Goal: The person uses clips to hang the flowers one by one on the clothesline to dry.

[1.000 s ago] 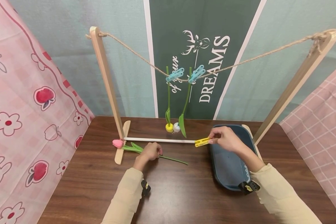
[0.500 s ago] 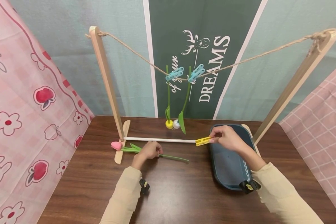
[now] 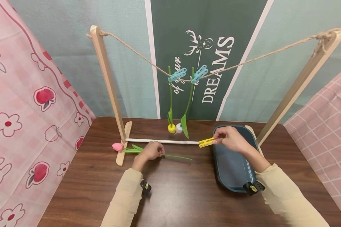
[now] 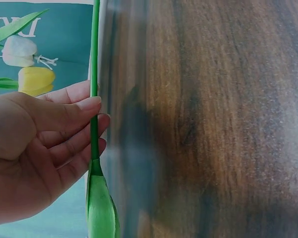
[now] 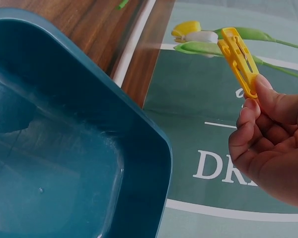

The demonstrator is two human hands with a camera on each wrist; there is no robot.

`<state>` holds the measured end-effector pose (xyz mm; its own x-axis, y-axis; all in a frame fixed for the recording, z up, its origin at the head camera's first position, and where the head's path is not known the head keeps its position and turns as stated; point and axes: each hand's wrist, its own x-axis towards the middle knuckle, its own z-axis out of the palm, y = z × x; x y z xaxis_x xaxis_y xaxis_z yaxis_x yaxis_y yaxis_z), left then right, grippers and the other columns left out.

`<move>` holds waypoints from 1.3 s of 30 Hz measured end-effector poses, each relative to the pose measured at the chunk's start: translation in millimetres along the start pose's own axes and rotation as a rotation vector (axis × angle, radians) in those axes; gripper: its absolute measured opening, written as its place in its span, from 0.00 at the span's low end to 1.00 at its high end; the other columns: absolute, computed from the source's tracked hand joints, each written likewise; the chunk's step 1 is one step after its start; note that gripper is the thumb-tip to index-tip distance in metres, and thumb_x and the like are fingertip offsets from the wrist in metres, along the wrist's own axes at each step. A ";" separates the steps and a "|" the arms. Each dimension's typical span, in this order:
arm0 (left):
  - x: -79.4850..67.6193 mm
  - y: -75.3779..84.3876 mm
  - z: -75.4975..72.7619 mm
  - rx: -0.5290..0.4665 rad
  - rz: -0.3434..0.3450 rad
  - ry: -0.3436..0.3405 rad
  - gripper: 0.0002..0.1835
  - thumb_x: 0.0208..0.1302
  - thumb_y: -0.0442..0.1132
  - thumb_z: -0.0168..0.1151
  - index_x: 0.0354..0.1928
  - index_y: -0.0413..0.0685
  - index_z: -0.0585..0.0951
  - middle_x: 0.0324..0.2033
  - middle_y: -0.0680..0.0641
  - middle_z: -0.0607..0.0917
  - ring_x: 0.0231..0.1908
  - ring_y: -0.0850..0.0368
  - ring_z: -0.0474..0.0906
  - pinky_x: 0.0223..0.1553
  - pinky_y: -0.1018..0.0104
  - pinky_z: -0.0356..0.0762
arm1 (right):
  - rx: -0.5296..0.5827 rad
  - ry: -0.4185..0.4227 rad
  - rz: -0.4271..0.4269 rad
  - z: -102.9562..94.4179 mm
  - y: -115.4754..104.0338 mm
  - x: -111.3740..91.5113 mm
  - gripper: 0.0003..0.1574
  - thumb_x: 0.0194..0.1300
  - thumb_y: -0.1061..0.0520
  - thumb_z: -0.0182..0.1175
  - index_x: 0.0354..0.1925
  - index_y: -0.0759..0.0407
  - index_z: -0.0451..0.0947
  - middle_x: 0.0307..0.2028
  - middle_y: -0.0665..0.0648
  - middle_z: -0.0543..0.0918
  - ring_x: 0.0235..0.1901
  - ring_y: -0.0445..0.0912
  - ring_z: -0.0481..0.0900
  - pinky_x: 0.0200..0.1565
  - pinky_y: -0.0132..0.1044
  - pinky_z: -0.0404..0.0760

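Note:
My left hand (image 3: 152,150) pinches the green stem of a pink tulip (image 3: 118,147) between thumb and fingers, low over the table. The bloom points left and the bare stem end points right; in the left wrist view a leaf (image 4: 102,208) sits below the fingers. My right hand (image 3: 230,138) holds a yellow clothespin (image 3: 206,142) by one end, above the rim of the blue basin. Two more tulips, a yellow one (image 3: 171,128) and a white one (image 3: 179,128), hang bloom-down from a rope (image 3: 142,56), each held by a light blue clothespin (image 3: 177,75).
Wooden posts (image 3: 108,82) at left and right carry the sagging rope. A white rod (image 3: 162,141) runs low between their feet. The blue basin (image 3: 219,176) stands on the brown table (image 3: 170,201) at right. A printed curtain (image 3: 125,75) hangs behind.
The left hand has lifted the pink tulip slightly, its bloom shifting a little left and its stem end rising. The right hand with the yellow clothespin has barely moved.

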<state>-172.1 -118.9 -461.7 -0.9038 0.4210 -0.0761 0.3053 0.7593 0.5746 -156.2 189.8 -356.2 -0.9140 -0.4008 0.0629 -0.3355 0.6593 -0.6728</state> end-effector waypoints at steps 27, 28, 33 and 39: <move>-6.7 6.6 -27.2 -0.071 0.041 0.052 0.10 0.44 0.20 0.59 0.24 0.42 0.80 0.18 0.53 0.78 0.24 0.63 0.72 0.30 0.69 0.72 | -0.013 -0.009 0.015 -1.1 5.9 -1.0 0.07 0.49 0.73 0.62 0.23 0.64 0.78 0.20 0.52 0.77 0.21 0.44 0.71 0.23 0.33 0.70; -6.8 7.2 -28.1 -0.071 0.042 0.056 0.10 0.44 0.20 0.60 0.23 0.42 0.80 0.19 0.53 0.78 0.24 0.63 0.72 0.30 0.69 0.72 | -0.012 -0.009 0.016 -1.2 6.0 -1.1 0.07 0.49 0.73 0.62 0.23 0.64 0.78 0.20 0.52 0.77 0.21 0.44 0.71 0.23 0.33 0.70; -8.0 11.2 -32.9 -0.077 0.056 0.076 0.09 0.46 0.21 0.60 0.24 0.43 0.80 0.19 0.54 0.77 0.24 0.63 0.72 0.29 0.69 0.71 | -0.015 -0.010 0.015 -1.3 6.1 -1.5 0.07 0.49 0.73 0.62 0.23 0.63 0.78 0.20 0.52 0.77 0.21 0.44 0.71 0.23 0.33 0.70; -9.9 15.6 -37.7 -0.065 0.069 0.101 0.09 0.46 0.21 0.59 0.24 0.42 0.80 0.19 0.53 0.78 0.24 0.62 0.73 0.29 0.69 0.71 | -0.017 -0.007 0.016 -1.6 6.4 -1.9 0.07 0.49 0.73 0.62 0.23 0.63 0.79 0.20 0.52 0.77 0.21 0.44 0.70 0.24 0.34 0.69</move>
<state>-169.7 -129.9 -421.2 -0.9081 0.4162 0.0457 0.3502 0.6953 0.6276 -157.0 195.9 -359.4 -0.9176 -0.3948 0.0470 -0.3249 0.6764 -0.6610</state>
